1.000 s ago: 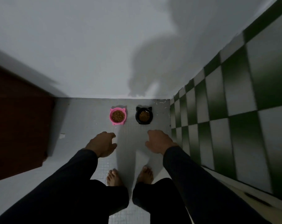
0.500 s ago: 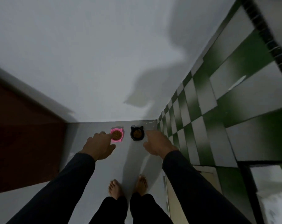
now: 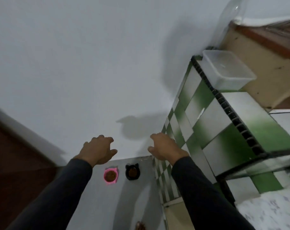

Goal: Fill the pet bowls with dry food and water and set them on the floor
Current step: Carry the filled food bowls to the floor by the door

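A pink cat-eared bowl (image 3: pixel 110 175) and a black cat-eared bowl (image 3: pixel 132 172) stand side by side on the grey floor by the white wall, both holding brown dry food. My left hand (image 3: pixel 97 149) hangs high above the pink bowl, fingers loosely curled, holding nothing. My right hand (image 3: pixel 164 147) is raised to the right of the black bowl, near the tiled wall, fingers relaxed and empty. Neither hand touches a bowl.
A green-and-white checkered tiled counter side (image 3: pixel 207 130) runs along the right. On its top sits a clear plastic container (image 3: pixel 227 70). A dark brown door (image 3: pixel 16 163) stands at the left. One bare foot (image 3: pixel 140 226) shows at the bottom edge.
The view has risen and tilted up, so the bowls now look smaller and farther below. Both hands have lifted away from the bowls. The counter top and container have come into view.
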A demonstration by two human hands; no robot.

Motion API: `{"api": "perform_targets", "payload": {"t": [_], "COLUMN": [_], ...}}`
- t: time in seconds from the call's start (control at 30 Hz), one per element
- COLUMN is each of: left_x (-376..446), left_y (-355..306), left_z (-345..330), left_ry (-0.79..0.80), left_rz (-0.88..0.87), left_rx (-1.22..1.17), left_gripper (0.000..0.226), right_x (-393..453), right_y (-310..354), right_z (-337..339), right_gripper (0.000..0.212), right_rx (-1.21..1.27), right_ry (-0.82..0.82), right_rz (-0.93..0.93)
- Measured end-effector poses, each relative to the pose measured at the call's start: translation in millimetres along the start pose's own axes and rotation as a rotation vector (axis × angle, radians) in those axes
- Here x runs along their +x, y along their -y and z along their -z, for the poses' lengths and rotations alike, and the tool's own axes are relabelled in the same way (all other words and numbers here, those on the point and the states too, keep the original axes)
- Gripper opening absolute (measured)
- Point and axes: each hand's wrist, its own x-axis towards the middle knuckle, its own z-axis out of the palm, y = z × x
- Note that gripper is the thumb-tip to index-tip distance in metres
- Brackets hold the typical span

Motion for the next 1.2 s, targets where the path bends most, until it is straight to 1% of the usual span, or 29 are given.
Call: {"api": "perform_targets", "payload": {"t": [0.1,0.17,0.3,0.5,0.57,0.77,1.0,1.2], "left_x": [-2.4,-3.8,-12.5,-38.7,-49.3,-85.5,-132.7,-198.5], "left_y": [-2.5,-5.7,-14.6,-31.7,-38.3,-56.0,-89.1,-144.6], "left_z": [23.1,36.5,56.0,72.5,74.6,62.9,33.1,1.3], "left_ry": [-0.015,-0.044,-0.084,-0.159,-0.188,-0.207,-0.201,-0.191], "left_rz": [-0.045,-0.084,-0.186,-0.388,-0.455,-0.641,-0.860,-1.011], "left_rx": [-0.008,-0.004,0.006,0.078,0.114,0.143,0.104,0.160], "left_gripper": [0.061,0.061,0.061,0.061,0.059,0.055,0.044,0.051], "right_x": [-14.6,-28.3,-61.3,-128.9,-152.7,-222.4,-310.8,-403.8], "right_y": [0.3,2.0,8.3,23.6,28.3,39.4,36.0,16.7], "right_z": [19.3,29.6,42.5,47.3,42.9,17.2,-16.9,-52.8], "right_gripper": [0.053,0.051,0.037,0.024,0.024,0.037,0.031,0.037], "right_rx": [0.009,0.020,0.064,0.122,0.121,0.145,0.171,0.180], "right_ry": [-0.031,-0.090,-0.193,-0.365,-0.423,-0.525,-0.554,-0.592], "right_rz": [-0.034,-0.065,-0.139,-0.262,-0.296,-0.453,-0.654,-0.832]}}
